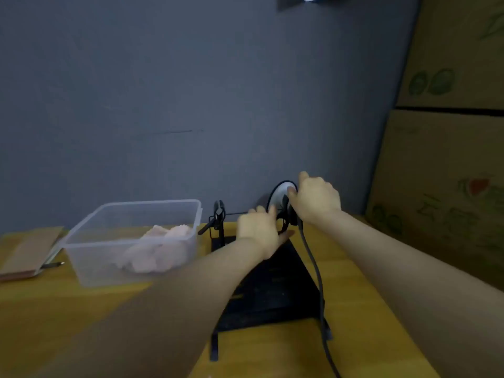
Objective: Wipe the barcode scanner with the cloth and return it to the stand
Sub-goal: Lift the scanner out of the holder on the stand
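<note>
The barcode scanner (281,196), with a white face in a black rim, sits at the top of its black stand (285,227) near the wall. My right hand (316,199) is closed around the scanner's head and handle from the right. My left hand (257,227) is on the stand's neck just below, fingers curled at it and thumb pointing right. The scanner's grey cable (313,266) runs down toward me. The pink cloth (158,249) lies bunched in a clear plastic box (90,257) to the left, and neither hand touches it.
A black triangular base plate (272,293) spreads over the wooden table (81,309) under my arms. A small black clip stand (219,216) rises between box and scanner. A brown notebook (27,252) lies far left. Cardboard boxes (447,159) are stacked at the right, and a grey wall is behind.
</note>
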